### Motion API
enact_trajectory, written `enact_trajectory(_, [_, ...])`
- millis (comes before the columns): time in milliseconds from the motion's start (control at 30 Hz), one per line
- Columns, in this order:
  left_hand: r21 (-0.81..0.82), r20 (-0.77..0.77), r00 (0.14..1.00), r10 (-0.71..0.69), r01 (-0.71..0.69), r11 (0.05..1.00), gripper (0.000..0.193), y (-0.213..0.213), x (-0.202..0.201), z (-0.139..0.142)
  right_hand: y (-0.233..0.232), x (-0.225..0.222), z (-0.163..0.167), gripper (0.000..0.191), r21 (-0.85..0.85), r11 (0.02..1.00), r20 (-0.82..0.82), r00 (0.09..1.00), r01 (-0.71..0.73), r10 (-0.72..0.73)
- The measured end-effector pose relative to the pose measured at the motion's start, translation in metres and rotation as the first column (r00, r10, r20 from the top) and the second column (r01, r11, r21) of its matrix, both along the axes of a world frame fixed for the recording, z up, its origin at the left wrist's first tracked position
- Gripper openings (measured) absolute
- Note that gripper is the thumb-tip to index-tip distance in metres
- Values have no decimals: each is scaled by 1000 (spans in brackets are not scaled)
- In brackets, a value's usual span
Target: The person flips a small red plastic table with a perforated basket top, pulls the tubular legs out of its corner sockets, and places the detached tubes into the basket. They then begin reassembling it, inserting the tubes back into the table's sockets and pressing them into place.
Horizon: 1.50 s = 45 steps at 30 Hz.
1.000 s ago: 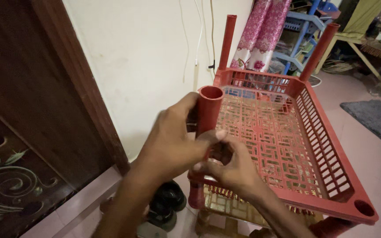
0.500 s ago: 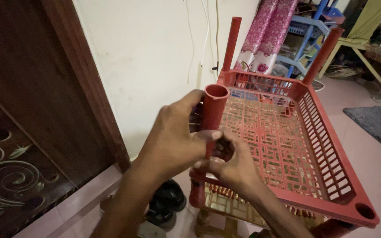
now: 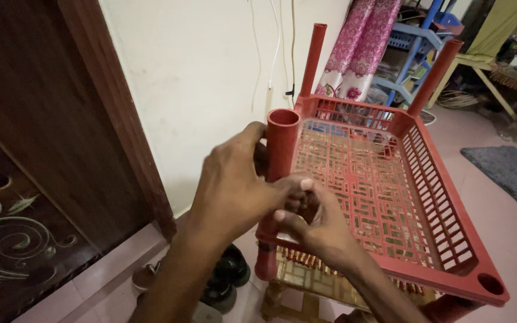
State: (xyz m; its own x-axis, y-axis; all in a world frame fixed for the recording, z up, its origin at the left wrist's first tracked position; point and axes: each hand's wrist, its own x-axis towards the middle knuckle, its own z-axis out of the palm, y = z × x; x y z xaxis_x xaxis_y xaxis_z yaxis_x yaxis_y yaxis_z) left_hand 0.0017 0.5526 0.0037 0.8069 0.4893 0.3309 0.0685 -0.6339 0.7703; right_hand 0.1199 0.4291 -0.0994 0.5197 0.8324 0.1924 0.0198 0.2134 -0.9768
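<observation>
Left hand (image 3: 234, 185) is wrapped around the red tube post (image 3: 281, 143) at the near-left corner of the red plastic rack tray (image 3: 390, 197), fingers closed on the post's mid-section; the open top end of the post shows above the thumb. Right hand (image 3: 315, 224) sits just below and to the 4 o'clock of the left, fingers curled at the corner socket where post meets tray (whether it pinches the post base or the tray rim cannot be told, the left hand covers the joint). Two more posts, the rear-left post (image 3: 313, 57) and the rear-right post (image 3: 435, 75), stand upright at the tray's 12 and 1 o'clock corners; an empty corner socket (image 3: 490, 284) is open at 4 o'clock. For a clean fit, judged from this pose: keep the post vertical, i.e. parallel w/ the rear posts, steady the tray corner w/ the right hand, and press straight down w/ the left, no sideways lever action, since the lattice plastic looks likely to flex. A lower tray (image 3: 306, 281) shows beneath, dark shoes (image 3: 225, 278) lie on the floor at 7 o'clock, and a dark wooden door (image 3: 37, 155) stands at 9 o'clock.
</observation>
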Motion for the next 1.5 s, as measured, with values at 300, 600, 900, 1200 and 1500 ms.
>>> enact_trajectory(300, [11,77,996,53,-54,999,55,-3,2,-2,5,0,-2,42,-83,994,72,995,69,-63])
enact_trajectory(600, [34,186,979,83,-91,995,55,-4,0,-4,3,5,-3,38,-34,999,87,996,-8,11])
enact_trajectory(900, [-23,369,913,177,-182,983,50,4,6,4,5,11,3,45,35,995,-4,995,95,-95])
enact_trajectory(1200, [-708,381,885,267,93,700,44,22,-6,-41,4,25,-9,45,153,933,-262,924,326,-279])
enact_trajectory(1500, [-810,319,895,313,86,580,42,39,-22,-69,2,38,-14,28,108,906,-320,877,410,-358])
